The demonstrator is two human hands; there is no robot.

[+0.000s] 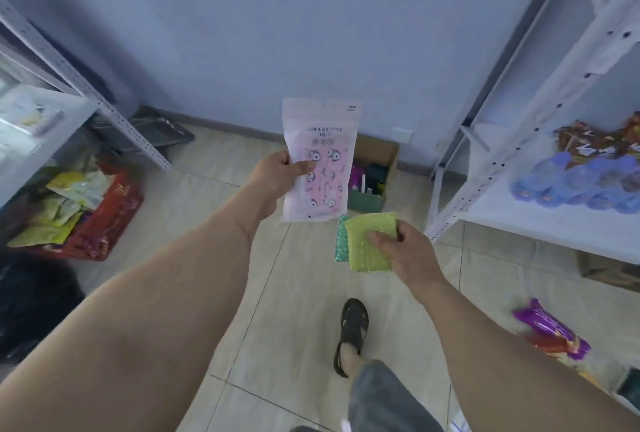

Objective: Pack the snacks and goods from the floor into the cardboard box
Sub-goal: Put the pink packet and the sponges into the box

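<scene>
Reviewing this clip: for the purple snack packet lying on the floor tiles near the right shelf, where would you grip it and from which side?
Probably across its narrow middle, coming straight down from above. The purple snack packet lies flat and slanted on the floor tiles, long and slim, so fingers can span its width. An orange-red packet lies against its near edge, so approach from the far, open side. Both hands are full now.

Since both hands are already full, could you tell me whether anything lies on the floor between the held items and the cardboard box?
Nothing visible does: bare tile runs ahead to the cardboard box by the wall, though the pink packet hides its left part.
</scene>
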